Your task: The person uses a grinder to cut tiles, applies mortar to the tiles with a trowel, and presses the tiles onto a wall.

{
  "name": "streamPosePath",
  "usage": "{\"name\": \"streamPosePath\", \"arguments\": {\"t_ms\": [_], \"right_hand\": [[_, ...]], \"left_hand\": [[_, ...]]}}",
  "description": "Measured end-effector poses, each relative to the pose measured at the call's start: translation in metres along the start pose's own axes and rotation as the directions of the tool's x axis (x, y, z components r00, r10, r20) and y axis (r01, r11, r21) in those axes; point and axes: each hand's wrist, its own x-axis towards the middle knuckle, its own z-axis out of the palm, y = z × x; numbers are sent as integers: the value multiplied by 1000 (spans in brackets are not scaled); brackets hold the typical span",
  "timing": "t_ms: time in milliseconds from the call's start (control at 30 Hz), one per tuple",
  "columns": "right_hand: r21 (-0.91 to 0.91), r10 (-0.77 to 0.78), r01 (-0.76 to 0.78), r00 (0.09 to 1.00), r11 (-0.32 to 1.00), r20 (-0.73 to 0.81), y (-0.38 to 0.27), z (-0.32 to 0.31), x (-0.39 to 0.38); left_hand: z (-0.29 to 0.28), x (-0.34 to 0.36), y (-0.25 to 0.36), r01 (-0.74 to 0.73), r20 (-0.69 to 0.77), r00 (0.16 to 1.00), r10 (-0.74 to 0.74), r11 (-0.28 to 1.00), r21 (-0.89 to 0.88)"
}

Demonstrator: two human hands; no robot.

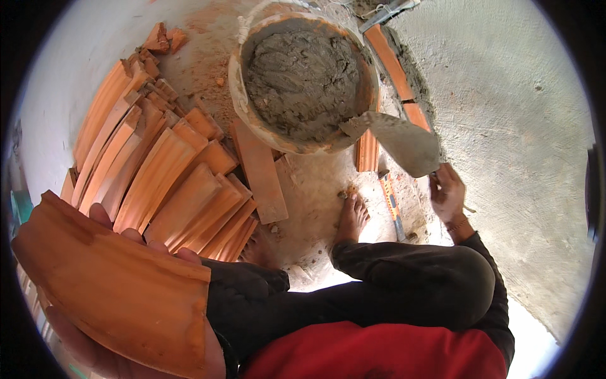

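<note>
At the lower left, my left hand (79, 341) grips a broad, curved orange clay tile (120, 284). Its fingers wrap over the tile's upper edge, and the palm lies beneath the lower edge. On the right, the fingers of my right hand (447, 194) are closed on a trowel (406, 144); the handle is mostly hidden. The trowel's grey, mortar-smeared blade points left, its tip overlapping the near right rim of a round bucket (235, 82). Thick grey mortar (300, 79) fills much of that bucket.
Several curved clay tiles (167, 167) stand stacked on edge at left, beside a flat one (259, 174). Tile pieces set in mortar (390, 62) run along the pale wall (511, 114). An orange and dark tool (392, 205) lies near my bare foot (353, 218).
</note>
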Motion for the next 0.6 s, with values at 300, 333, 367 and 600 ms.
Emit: {"name": "streamPosePath", "arguments": {"t_ms": [300,333,367,600], "right_hand": [[106,132,-180,925,978,356,-1,-92,67],[222,223,-309,913,925,340,16,-70,50],[223,333,-421,878,879,343,30,-44,36],[239,419,-480,868,844,266,25,97,19]], "left_hand": [[-22,-6,14,-55,145,987,67,995,-84],[-36,-2,14,-32,235,971,47,997,-67],[-40,0,15,-28,214,976,41,998,-61],[-26,-4,12,-62,45,997,65,996,-58]]}}
